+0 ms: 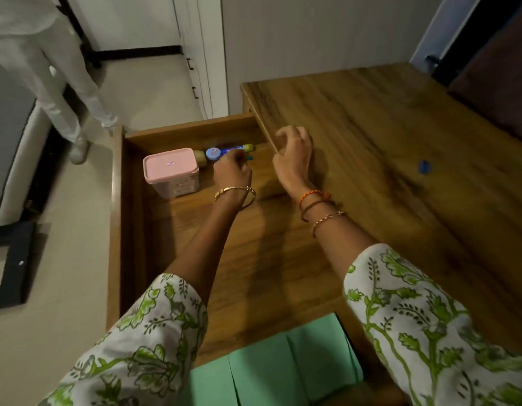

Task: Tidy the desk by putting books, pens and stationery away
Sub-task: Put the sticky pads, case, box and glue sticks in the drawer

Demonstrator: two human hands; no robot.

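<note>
1. Green cloth — nearest the camera at the bottom edge, folded or pleated; what it belonged to could not be told.
2. Two forearms in leaf-printed sleeves reached forward from the near edge — bracelets at both wrists.
3. Drawer — wooden, pulled well out to the left of the bench; its near floor lay bare, its contents gathered at the far end.
4. Left hand — inside the drawer at the far end, fingers curled down onto a cluster of small stationery; whether they actually gripped an item could not be told, since the hand hid the contact.
5. Right hand — above the bench's left edge, fingers loosely curled with the tips drawn together; nothing visible between them, though a very small item could not be ruled out.
6. Pink-lidded box — clear-walled, lid on, standing in the drawer just left of the left hand.
7. Stationery cluster — a blue round cap, a blue tube with a yellowish end and a cream-coloured piece lay against the drawer's far wall, touching or nearly touching one another.
8. Small blue object — alone on the bench top, well apart from both hands.
9. Step in hand, as judged: arranging small stationery in the drawer.
10. Next move, as judged: letting go, fetching the blue object from the bench, then closing the drawer.
11. A standing person's legs on the floor beyond.
</note>
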